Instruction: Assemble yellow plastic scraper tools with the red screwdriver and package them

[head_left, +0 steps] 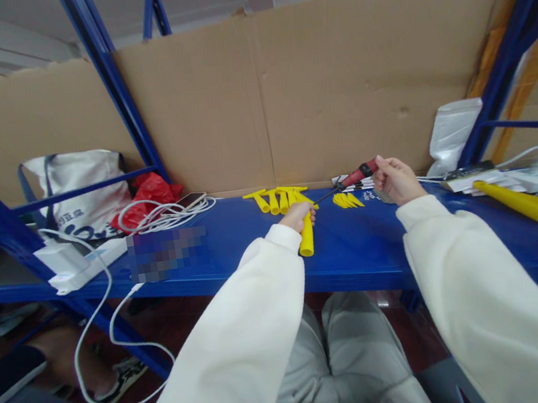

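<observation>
My left hand (298, 216) is closed around a yellow plastic tube-like handle (306, 239), its round end pointing down toward me. With the fingertips of my right hand (397, 179) I pinch the butt end of a red-handled screwdriver (359, 174). Its dark shaft slants down to the left and meets the yellow handle at my left hand; my fingers hide the exact contact. Just behind my left hand, several yellow T-shaped pieces (273, 202) lie in a row. Between my hands several small yellow flat pieces (348, 200) are grouped on the blue shelf (252, 258).
A cardboard panel (332, 84) stands along the back. At left are a cloth bag (80, 189), a red plastic bag (147, 196), white cables (164, 214) and a power strip (91, 265). A long yellow piece (531, 199) lies at right. Another person's leg shows lower left.
</observation>
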Motion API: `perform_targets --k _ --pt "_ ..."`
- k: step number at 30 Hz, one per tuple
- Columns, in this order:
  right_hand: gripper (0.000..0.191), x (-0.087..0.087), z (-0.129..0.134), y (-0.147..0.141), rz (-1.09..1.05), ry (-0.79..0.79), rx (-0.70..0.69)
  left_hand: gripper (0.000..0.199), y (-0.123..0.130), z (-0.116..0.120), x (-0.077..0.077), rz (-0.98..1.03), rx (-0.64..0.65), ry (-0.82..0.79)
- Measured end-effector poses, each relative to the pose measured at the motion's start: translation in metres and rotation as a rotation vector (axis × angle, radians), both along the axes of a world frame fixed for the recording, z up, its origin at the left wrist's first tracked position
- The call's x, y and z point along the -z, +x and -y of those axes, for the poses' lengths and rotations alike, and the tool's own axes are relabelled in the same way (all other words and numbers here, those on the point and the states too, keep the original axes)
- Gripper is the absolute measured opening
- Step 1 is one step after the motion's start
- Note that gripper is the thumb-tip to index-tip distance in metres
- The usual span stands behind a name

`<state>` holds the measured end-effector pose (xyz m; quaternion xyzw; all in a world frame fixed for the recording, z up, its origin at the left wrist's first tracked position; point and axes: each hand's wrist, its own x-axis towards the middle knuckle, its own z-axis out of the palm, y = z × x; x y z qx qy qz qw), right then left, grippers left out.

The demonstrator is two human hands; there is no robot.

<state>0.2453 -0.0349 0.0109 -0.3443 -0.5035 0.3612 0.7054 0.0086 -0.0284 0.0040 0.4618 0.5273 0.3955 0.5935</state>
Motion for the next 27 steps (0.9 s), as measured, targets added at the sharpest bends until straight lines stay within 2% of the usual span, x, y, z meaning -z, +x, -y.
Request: perform_targets --k 10,19,27 --pt "0.061 0.000 0.000 -0.005 -0.025 -0.059 0.113 0.017 -0.001 -0.005 0.003 0.009 0.027 0.012" --pt "0.060 0.004 -0.006 -0.003 -0.029 -0.042 0.230 0.016 0.000 -0.003 0.002 0.018 0.035 0.010" --pt "0.051 0.006 -0.015 0.007 -0.094 0.010 0.412 0.014 -0.001 -0.005 0.001 0.071 0.021 0.030"
